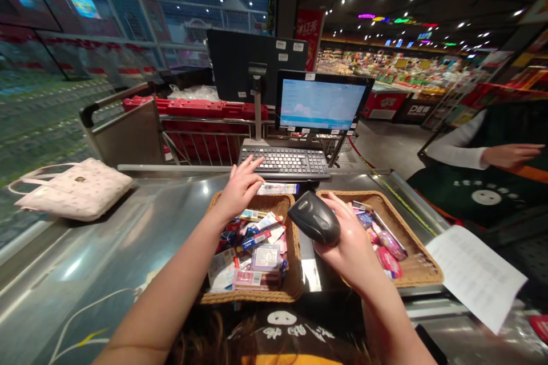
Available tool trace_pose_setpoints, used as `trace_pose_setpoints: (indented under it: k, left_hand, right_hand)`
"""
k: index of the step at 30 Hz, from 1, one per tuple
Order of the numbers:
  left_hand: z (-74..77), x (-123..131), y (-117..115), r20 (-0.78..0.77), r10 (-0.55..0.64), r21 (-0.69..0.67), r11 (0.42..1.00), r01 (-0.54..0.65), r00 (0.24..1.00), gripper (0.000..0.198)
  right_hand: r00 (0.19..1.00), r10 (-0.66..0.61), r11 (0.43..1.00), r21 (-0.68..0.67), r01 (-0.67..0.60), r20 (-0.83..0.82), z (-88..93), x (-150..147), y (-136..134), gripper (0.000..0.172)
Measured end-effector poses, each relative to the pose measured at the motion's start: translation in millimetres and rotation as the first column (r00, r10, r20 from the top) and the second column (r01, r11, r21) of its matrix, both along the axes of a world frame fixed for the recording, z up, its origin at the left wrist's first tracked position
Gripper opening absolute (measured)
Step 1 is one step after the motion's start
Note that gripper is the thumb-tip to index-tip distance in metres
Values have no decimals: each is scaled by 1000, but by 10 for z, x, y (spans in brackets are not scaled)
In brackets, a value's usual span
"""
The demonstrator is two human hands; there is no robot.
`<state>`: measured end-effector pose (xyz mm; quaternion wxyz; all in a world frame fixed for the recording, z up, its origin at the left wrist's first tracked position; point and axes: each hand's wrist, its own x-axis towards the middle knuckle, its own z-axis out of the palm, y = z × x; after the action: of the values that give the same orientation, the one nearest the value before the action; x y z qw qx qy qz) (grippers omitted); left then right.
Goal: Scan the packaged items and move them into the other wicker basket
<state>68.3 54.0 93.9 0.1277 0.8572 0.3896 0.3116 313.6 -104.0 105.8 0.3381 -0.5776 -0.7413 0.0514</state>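
Note:
My left hand reaches over the left wicker basket to the near left end of a black keyboard. Its fingers are stretched out over the keys, holding nothing. In my right hand is a black barcode scanner, held above the gap between the two baskets. Small packaged goods fill the left basket in a jumble. The right wicker basket holds fewer items, among them a pink package; my right hand covers part of its left side.
Beyond the keyboard stands a lit monitor, with a second dark screen behind it. A pale handbag lies on the metal counter at left. A printed sheet is at right, near another person's hand. A white cable crosses the counter.

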Motion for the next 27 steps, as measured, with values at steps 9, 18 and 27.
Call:
trace_pose_setpoints:
  k: [9,18,27]
  left_hand:
    - [-400,-246,-60,39,68,-80,995,-65,997,32]
    - [-782,-395,-184,34,137,-178,976,-129,990,34]
    - [-1063,-468,-242,-103,203,-278,934,-224,974,32]
  right_hand:
    - [1000,24,1000,-5,-24,-6,-94,-44,23,41]
    - [999,43,998,-48,-43,-3,-148,-104,62,40]
    - [996,84,985,-151,-84,-10,-217,-155,57,43]
